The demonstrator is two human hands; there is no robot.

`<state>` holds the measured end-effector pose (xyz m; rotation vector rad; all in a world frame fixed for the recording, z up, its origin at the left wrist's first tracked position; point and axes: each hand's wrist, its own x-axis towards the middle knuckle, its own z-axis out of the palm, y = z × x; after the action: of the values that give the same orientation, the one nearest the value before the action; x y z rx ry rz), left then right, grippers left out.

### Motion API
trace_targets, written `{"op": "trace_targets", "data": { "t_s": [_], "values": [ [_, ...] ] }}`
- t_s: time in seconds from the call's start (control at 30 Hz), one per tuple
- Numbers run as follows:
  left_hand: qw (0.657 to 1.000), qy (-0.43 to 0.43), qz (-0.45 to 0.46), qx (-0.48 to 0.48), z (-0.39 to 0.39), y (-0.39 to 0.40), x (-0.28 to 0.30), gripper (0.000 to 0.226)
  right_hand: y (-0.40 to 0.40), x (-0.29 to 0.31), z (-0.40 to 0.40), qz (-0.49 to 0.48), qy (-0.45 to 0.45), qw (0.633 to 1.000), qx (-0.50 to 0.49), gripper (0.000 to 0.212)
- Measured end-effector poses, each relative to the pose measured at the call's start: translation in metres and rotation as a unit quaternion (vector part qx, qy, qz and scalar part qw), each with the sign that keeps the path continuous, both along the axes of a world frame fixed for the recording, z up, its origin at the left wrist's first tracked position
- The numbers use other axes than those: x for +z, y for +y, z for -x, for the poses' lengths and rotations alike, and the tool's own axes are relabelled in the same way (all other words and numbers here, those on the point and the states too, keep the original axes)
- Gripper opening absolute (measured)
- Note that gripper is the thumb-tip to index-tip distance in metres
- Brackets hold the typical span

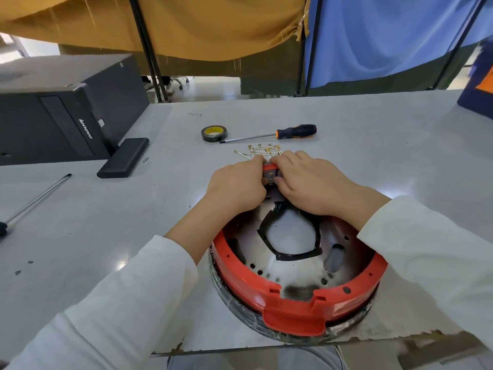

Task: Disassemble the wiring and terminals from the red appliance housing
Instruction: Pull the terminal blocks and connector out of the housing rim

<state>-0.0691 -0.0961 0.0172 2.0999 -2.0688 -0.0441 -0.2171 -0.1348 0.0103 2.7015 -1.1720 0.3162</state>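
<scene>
While gripping housing (296, 303), both hands (237, 182) pinched together

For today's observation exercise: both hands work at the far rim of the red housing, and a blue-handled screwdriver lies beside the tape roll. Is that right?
Nearly. In the head view the screwdriver beside the tape roll has an orange-and-black handle, not blue. Both the left hand and the right hand do work at the red housing's far rim.

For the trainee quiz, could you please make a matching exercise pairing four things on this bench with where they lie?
Things:
1 tape roll
2 screwdriver
3 terminals
4 computer

Places:
A far left of the table
B just beyond the hands
C right of the tape roll
D at the screwdriver's tip

Pairs: 1-D, 2-C, 3-B, 4-A
</scene>
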Motion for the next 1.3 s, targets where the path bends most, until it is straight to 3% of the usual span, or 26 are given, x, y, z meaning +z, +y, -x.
{"op": "trace_targets", "data": {
  "t_s": [0.3, 0.6, 1.03, 1.3],
  "values": [
    [0.999, 0.010, -0.013, -0.029, -0.006, -0.006, -0.002, 0.030, -0.001, -0.001, 0.000, 0.011, 0.020, 1.000, -0.003, 0.037],
    [0.997, -0.064, 0.042, 0.018, 0.008, 0.004, -0.001, 0.029, 0.002, -0.006, -0.007, 0.054, 0.061, 0.996, -0.042, 0.035],
    [0.995, -0.083, 0.046, 0.040, 0.013, 0.005, 0.002, 0.028, 0.002, -0.008, -0.011, 0.068, 0.075, 0.993, -0.059, 0.034],
    [0.998, 0.055, -0.019, -0.022, -0.004, -0.005, -0.002, 0.023, -0.001, -0.004, -0.002, 0.038, 0.031, 0.999, -0.002, 0.035]
  ]
}}
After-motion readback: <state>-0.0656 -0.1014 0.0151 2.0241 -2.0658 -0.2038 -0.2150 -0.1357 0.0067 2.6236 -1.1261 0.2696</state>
